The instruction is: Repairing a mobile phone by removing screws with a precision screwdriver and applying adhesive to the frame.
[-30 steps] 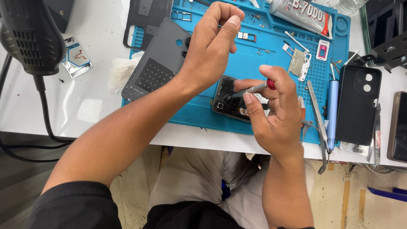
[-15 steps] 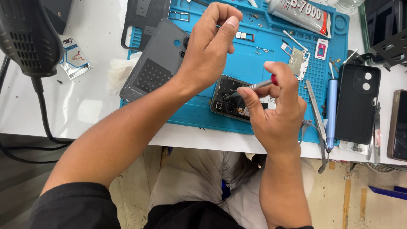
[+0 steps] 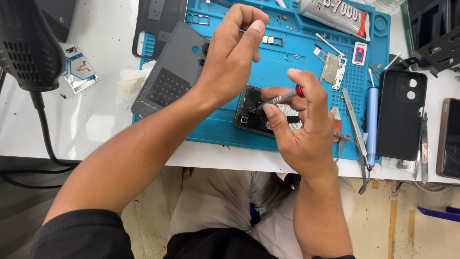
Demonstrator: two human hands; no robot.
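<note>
At nine o'clock on the white bench (image 3: 96,120) sits the black hot-air gun (image 3: 28,45), its cable running down off the near edge, with a small foil sachet (image 3: 79,72) just beside it. Next comes the blue work mat (image 3: 230,129), the one tray-like holder here: along its twelve o'clock rim its shallow compartments hold loose screws and a small card tray (image 3: 272,40), and on its flat field lie a grey phone back cover (image 3: 172,76), a crumpled tissue (image 3: 127,86) at its left edge, a metal shield plate (image 3: 331,68) and a glue tube (image 3: 335,14). My left hand (image 3: 235,57) hovers above the mat's middle, thumb and forefinger pinched together; what they pinch, if anything, I cannot tell. Just toward four o'clock of it, the opened phone (image 3: 251,112) lies flat near the mat's front edge. My right hand (image 3: 302,129) is closed around the red-capped screwdriver (image 3: 280,98), its tip down on the phone's upper part, while my lower fingers rest on the phone. At three o'clock lie tweezers (image 3: 354,124), a blue pen-shaped tool (image 3: 372,120) and a black phone case (image 3: 401,115), then another phone (image 3: 448,139) at the far right. Open bench shows between gun and mat; the front edge is close under my wrists.
</note>
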